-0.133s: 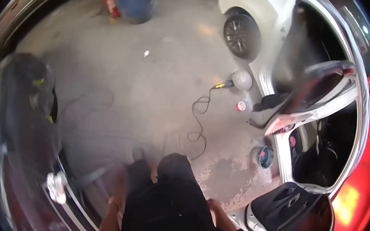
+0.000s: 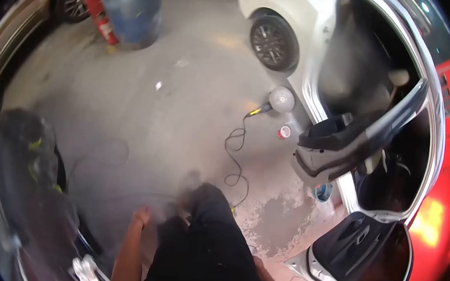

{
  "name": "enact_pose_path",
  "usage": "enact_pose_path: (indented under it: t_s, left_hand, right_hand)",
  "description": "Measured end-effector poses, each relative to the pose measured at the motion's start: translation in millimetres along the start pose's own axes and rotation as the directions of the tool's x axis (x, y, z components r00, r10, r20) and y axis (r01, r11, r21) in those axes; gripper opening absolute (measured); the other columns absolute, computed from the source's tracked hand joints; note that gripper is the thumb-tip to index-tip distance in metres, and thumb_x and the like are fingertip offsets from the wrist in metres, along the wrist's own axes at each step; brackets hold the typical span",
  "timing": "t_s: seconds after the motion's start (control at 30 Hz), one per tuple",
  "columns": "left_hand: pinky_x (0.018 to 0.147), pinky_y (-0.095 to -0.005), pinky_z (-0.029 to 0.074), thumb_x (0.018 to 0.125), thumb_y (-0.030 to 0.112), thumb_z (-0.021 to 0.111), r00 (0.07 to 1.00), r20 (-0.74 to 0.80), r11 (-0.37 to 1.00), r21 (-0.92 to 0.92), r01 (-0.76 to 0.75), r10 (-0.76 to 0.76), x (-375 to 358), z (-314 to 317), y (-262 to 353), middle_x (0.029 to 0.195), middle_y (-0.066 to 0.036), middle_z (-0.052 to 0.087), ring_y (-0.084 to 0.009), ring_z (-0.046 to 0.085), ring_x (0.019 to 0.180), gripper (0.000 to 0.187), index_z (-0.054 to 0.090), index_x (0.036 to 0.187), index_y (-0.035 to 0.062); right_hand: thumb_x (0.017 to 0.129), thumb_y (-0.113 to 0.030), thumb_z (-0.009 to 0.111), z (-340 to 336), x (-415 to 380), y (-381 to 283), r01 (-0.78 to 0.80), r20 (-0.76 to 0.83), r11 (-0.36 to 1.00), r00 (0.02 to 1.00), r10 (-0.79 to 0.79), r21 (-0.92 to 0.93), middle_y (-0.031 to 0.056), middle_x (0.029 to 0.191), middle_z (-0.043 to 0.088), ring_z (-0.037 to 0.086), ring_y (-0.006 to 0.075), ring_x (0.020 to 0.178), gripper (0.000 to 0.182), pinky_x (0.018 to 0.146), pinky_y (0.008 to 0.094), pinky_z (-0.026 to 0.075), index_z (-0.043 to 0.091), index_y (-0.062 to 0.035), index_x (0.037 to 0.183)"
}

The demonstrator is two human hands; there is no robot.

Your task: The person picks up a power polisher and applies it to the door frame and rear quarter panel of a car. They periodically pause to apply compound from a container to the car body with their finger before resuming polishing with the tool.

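My left hand [image 2: 142,216] hangs in front of my left thigh, fingers loosely curled, with nothing seen in it. My right hand [image 2: 259,264] is low beside my right thigh, mostly hidden by dark clothing, so its fingers do not show. Nearest to it is an open car door [image 2: 358,251] with a black inner panel. Ahead on the floor lies a corded power tool [image 2: 260,109] with a round pale pad [image 2: 282,99]. Its black cord [image 2: 240,166] loops back towards my legs. A small red and white tub [image 2: 284,132] stands near the pad.
A white car [image 2: 323,20] stands on the right, with another open door [image 2: 337,151] jutting out over a blue bucket [image 2: 323,192]. Along the left is a dark covered car part [image 2: 23,159] with yellow-green marks. Further off stand a blue barrel [image 2: 132,9] and a red stand [image 2: 93,3].
The view has shifted, with the barrel and wheel now further left. My left hand has swung forward from beside my thigh. The further car door now covers more of the bucket.
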State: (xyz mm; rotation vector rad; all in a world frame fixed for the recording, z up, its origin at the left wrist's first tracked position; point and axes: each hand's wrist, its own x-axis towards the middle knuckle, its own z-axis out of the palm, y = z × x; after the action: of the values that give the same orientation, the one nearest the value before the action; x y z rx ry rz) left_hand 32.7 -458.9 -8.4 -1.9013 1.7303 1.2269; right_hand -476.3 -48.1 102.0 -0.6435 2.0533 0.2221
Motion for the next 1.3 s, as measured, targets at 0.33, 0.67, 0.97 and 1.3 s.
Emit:
enact_pose_path:
  t_s: [0.33, 0.67, 0.97, 1.3]
  left_hand:
    - [0.098, -0.0516, 0.058, 0.102, 0.042, 0.073, 0.634, 0.628, 0.556, 0.358, -0.750, 0.451, 166, -259, 386, 0.118, -0.015, 0.080, -0.0386, 0.074, 0.111, 0.041, 0.078, 0.130, 0.0125]
    - [0.105, -0.0537, 0.047, 0.097, 0.027, 0.075, 0.439, 0.797, 0.309, 0.331, -0.892, 0.414, 276, -328, 617, 0.113, -0.006, 0.078, -0.0317, 0.066, 0.120, 0.010, 0.078, 0.098, 0.0176]
    - [0.080, -0.0426, 0.057, 0.110, 0.032, 0.070, 0.163, 0.986, 0.525, 0.119, -0.843, 0.038, 346, -357, 876, 0.090, -0.017, 0.074, -0.0320, 0.075, 0.088, 0.028, 0.072, 0.100, 0.0062]
    - [0.090, -0.0549, 0.059, 0.111, 0.032, 0.058, 0.248, 0.968, -0.127, 0.242, -0.962, -0.033, 613, -8, 1009, 0.103, -0.022, 0.079, -0.0431, 0.076, 0.103, 0.033, 0.071, 0.117, 0.0029]
  right_hand:
    - [0.111, -0.046, 0.063, -123, 84, -380, 0.087, -0.309, 0.729, 0.935, 0.176, 0.679, 0.0162, 0.100, 0.080, 0.077, 0.0247, 0.096, 0.049, 0.091, 0.0397, 0.059, 0.077, -0.0029, 0.128]
    - [0.103, -0.024, 0.071, -334, 177, -550, 0.221, -0.221, 0.828, 0.968, -0.120, 0.515, 0.0169, 0.106, 0.080, 0.072, 0.0439, 0.105, 0.017, 0.091, 0.0532, 0.058, 0.077, -0.0078, 0.104]
    - [0.108, -0.031, 0.072, -536, 191, -520, -0.009, 0.037, 0.390, 0.997, -0.065, 0.921, 0.0139, 0.092, 0.076, 0.072, 0.0325, 0.085, 0.024, 0.084, 0.0404, 0.058, 0.074, -0.0068, 0.109]
    - [0.097, -0.026, 0.081, -390, 730, -461, 0.018, -0.208, 0.311, 0.781, 0.590, 0.950, 0.0174, 0.104, 0.080, 0.078, 0.0386, 0.097, 0.034, 0.085, 0.0485, 0.061, 0.071, -0.0064, 0.123]
